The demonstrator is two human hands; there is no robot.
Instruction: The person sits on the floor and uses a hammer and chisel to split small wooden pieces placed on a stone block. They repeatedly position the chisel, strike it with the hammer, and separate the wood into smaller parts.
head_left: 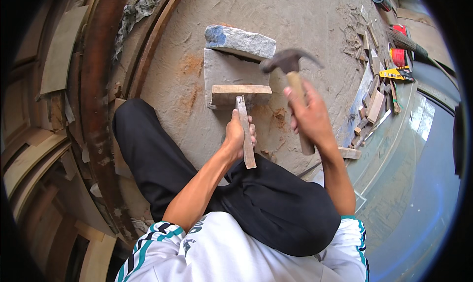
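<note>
From where I stand, with twelve o'clock straight out ahead of the person sitting on the floor (167,80), the left grip (235,134) is wrapped round a narrow wooden stick (247,141), thumb and fingers folded against it with no gap that I can make out. The stick's long axis runs from just short of twelve to just short of six, its near end poking out below the hand over the lap. Its far end meets a wooden crosspiece (241,89), which lies from nine to three; whether the two are joined I cannot tell. A small thing, perhaps a nail (240,100), shows at that far end.

The right grip (311,115) sits at about half past two from the left one, curled round the handle of a claw hammer (288,61); the hand hides part of the handle, so how tightly I cannot tell. The relation that counts is this: the hammer head is at about half past one from the stick's far end, apart from it, its blunt face toward eight and its claw curving toward four. The left hand is much the nearer to the stick.

The crosspiece is over a pale stone slab (224,67), with a rough stone block (244,42), blue at one end, at the slab's twelve o'clock side. Wood scraps (377,106) litter the ground toward three.
</note>
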